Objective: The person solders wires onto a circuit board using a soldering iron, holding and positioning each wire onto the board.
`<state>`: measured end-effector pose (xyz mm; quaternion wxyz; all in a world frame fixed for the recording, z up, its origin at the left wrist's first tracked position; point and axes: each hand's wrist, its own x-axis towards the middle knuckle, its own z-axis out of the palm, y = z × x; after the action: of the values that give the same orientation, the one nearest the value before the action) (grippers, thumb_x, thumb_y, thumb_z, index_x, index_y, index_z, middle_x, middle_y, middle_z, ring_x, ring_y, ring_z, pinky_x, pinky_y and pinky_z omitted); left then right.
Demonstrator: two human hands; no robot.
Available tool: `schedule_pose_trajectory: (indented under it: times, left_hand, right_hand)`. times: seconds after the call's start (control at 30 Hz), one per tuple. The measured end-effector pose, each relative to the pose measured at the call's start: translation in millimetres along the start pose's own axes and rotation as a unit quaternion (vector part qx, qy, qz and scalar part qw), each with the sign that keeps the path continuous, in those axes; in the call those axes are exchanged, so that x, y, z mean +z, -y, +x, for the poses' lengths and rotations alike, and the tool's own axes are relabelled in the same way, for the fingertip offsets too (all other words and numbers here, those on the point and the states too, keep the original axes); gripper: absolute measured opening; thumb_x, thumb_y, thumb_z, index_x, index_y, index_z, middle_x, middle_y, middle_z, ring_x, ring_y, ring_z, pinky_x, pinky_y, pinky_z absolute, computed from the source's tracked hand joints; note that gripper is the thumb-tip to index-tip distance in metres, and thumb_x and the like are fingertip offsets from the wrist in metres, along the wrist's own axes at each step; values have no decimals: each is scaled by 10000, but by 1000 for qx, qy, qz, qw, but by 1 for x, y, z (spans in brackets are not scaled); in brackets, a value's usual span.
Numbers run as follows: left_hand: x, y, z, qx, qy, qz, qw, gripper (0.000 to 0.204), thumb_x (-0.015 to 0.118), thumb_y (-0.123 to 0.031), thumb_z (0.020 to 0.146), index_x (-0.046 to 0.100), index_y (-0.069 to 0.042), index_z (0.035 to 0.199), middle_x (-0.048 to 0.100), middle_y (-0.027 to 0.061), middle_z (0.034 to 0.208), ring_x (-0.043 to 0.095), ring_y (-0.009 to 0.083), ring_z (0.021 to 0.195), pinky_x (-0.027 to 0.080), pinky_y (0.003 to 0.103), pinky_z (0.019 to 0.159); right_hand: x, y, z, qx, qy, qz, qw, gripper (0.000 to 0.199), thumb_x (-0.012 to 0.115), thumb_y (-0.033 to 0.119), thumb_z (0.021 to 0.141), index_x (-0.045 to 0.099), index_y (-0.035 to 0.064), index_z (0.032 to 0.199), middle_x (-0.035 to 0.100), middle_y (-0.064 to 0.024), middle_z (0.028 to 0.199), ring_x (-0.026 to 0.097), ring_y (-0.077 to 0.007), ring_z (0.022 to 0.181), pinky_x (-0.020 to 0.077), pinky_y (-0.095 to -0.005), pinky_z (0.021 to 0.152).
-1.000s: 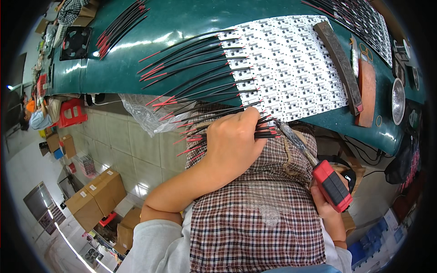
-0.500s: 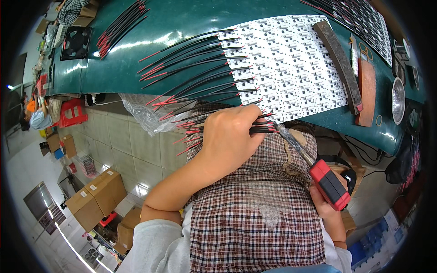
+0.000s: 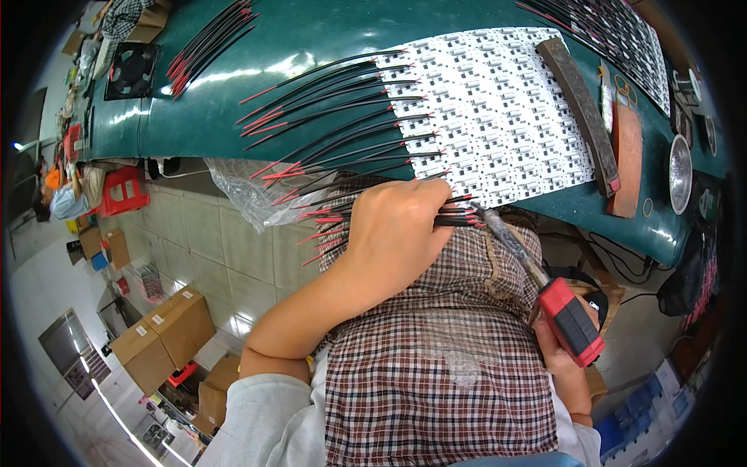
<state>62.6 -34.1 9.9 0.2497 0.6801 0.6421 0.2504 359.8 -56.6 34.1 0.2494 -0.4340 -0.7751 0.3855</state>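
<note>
A brown plaid apron (image 3: 436, 397) covers pale short sleeves (image 3: 264, 412).

Left grip (image 3: 398, 226) holds wires (image 3: 461, 221), right grip (image 3: 552, 349) a soldering iron (image 3: 563, 308).

We list: white circuit-board sheet (image 3: 486, 117), flat; bunched black, red-tipped wires (image 3: 457, 221), by its near edge; red-and-black soldering iron (image 3: 559, 305), slanted, tip beside the wire ends.

You have 1 white board sheet (image 3: 490, 109). On your side of it, count 2 hands, left (image 3: 393, 229) and right (image 3: 554, 342), 1 held wire bundle (image 3: 461, 220) and 1 soldering iron (image 3: 570, 321). At its right edge, 1 dark bar (image 3: 577, 117); right of it, 1 reddish block (image 3: 626, 159); left of it, 1 black fan (image 3: 130, 71) and 1 red stool (image 3: 124, 191).
</note>
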Motion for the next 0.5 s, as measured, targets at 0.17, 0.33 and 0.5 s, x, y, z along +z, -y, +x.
schedule_pose_trajectory:
  times: [0.17,0.33,0.5]
  left_hand:
    - [4,5,3,1,10,-7,1000,203,785,-57,675,663,-26,834,667,128,733,667,318,670,507,414,585]
    - [-6,0,1,4,12,1,1000,200,780,-70,699,647,-26,842,664,137,750,667,330,695,510,426,606]
    - [-21,2,1,-13,88,7,996,219,718,-54,773,632,-16,970,687,176,876,663,392,798,520,456,683]
  right_hand:
    - [2,-17,-34,93,-19,14,995,232,751,75,711,667,-9,910,626,-146,810,623,-314,668,501,-355,615]
    - [-2,-29,-45,104,-41,4,994,243,748,93,768,676,-17,972,652,-144,864,626,-316,701,507,-369,654]
    - [4,-27,-35,148,-95,61,983,193,734,58,794,677,-15,964,627,-108,821,607,-250,683,485,-350,634]
